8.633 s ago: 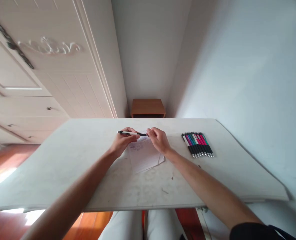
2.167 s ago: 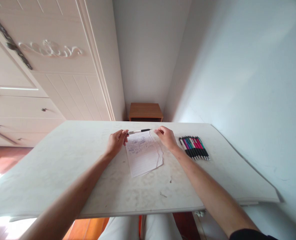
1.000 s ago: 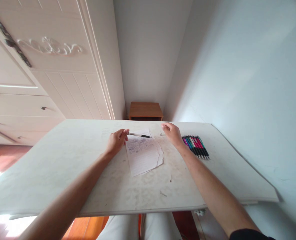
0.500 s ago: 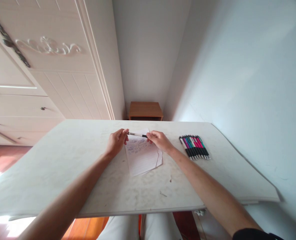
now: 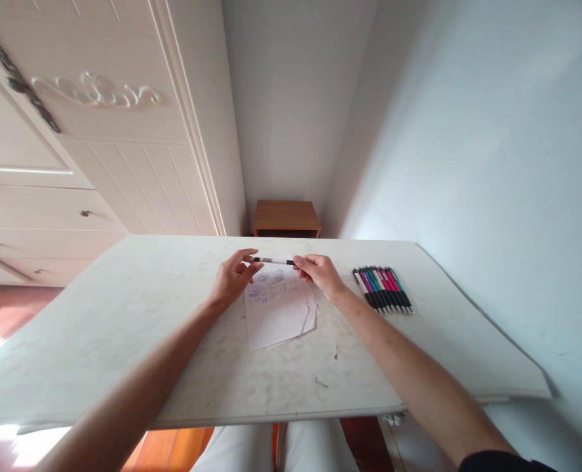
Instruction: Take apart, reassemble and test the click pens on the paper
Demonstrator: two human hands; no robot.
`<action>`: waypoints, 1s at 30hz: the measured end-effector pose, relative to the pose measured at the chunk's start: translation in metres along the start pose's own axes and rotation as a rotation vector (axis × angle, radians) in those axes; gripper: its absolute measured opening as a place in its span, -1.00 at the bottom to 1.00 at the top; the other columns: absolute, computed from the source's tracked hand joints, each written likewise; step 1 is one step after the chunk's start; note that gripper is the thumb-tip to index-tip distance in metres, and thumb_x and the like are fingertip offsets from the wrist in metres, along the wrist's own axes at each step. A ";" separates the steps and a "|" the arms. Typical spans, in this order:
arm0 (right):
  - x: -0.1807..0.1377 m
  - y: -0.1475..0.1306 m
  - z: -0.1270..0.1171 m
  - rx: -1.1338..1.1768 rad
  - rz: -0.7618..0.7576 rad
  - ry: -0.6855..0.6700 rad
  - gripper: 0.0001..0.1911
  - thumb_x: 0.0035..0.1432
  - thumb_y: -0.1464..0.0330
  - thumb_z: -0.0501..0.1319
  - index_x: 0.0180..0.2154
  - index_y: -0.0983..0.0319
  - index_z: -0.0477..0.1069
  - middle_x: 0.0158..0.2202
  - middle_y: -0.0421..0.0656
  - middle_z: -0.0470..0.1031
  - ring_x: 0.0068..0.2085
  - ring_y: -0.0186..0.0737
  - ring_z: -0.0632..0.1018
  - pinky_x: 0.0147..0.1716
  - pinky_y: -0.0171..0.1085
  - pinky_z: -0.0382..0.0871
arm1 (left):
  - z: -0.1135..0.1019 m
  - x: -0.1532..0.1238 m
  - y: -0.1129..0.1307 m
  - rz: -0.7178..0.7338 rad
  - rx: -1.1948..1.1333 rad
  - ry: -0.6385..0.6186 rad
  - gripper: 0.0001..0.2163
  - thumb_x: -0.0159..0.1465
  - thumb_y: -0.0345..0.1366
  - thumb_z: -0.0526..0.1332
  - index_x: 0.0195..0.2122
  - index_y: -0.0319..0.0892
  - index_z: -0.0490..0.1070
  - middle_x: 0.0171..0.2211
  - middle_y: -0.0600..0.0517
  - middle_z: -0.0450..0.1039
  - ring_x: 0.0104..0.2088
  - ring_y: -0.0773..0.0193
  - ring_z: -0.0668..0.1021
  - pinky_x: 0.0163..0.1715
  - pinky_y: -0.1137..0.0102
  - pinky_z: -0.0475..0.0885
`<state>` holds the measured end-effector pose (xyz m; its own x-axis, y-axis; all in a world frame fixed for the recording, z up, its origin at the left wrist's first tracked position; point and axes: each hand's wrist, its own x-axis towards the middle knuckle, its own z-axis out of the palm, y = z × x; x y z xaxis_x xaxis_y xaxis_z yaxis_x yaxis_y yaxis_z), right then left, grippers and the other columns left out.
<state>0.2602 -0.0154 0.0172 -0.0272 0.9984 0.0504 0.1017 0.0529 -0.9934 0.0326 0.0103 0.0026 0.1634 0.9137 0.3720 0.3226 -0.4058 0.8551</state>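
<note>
A white pen with black ends [image 5: 274,261] is held level above the paper sheets. My right hand [image 5: 318,272] is closed around its right end, thumb and fingers pinching the black part. At the other end, my left hand [image 5: 234,278] has its thumb and index finger spread, with the pen's tip in the gap between them; whether they touch it I cannot tell. Beneath both hands lie the paper sheets [image 5: 276,318], lined and torn along the right edge, with blue scribbles near the top.
On the white table [image 5: 173,367], right of my right forearm, a row of several colored pens [image 5: 382,288] lies side by side. A wall [image 5: 492,196] borders the table on the right. Beyond the far edge stands a small wooden cabinet [image 5: 287,215]; a white wardrobe [image 5: 138,177] is at the left.
My left thumb and index finger have parted from their pinch on the pen's left end. The pen and my right hand have shifted slightly right. The paper has slid a little toward me and left.
</note>
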 end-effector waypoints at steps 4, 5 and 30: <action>0.000 0.002 0.000 -0.018 0.017 -0.015 -0.46 -0.09 -0.09 0.32 -0.54 0.30 0.48 -0.60 -0.16 0.47 -0.58 -0.40 0.37 -0.56 -0.37 0.25 | 0.000 0.001 -0.002 0.063 0.064 0.021 -0.71 0.16 -0.07 0.28 -0.22 -0.18 0.51 -0.39 0.03 0.53 -0.61 0.39 0.48 -0.49 0.44 0.43; 0.000 0.003 0.000 -0.026 0.017 -0.018 -0.46 -0.09 -0.09 0.32 -0.55 0.30 0.48 -0.60 -0.15 0.47 -0.59 -0.40 0.37 -0.56 -0.37 0.25 | 0.000 0.001 -0.002 0.067 0.086 0.026 -0.75 0.16 -0.09 0.28 -0.28 -0.17 0.52 -0.43 0.04 0.53 -0.61 0.39 0.48 -0.48 0.44 0.43; -0.007 -0.007 0.001 -0.126 -0.158 -0.083 -0.47 0.03 -0.09 0.25 -0.52 0.28 0.50 -0.57 -0.14 0.50 -0.55 -0.34 0.42 -0.51 -0.33 0.32 | -0.007 -0.006 0.012 0.046 0.173 -0.065 -0.58 0.31 0.00 0.01 -0.56 -0.18 0.28 -0.63 0.11 0.23 -0.55 0.34 0.31 -0.50 0.45 0.19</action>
<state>0.2589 -0.0223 0.0239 -0.1342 0.9725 0.1903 0.2130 0.2158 -0.9529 0.0288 0.0003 0.0134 0.2396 0.8933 0.3802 0.4679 -0.4494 0.7610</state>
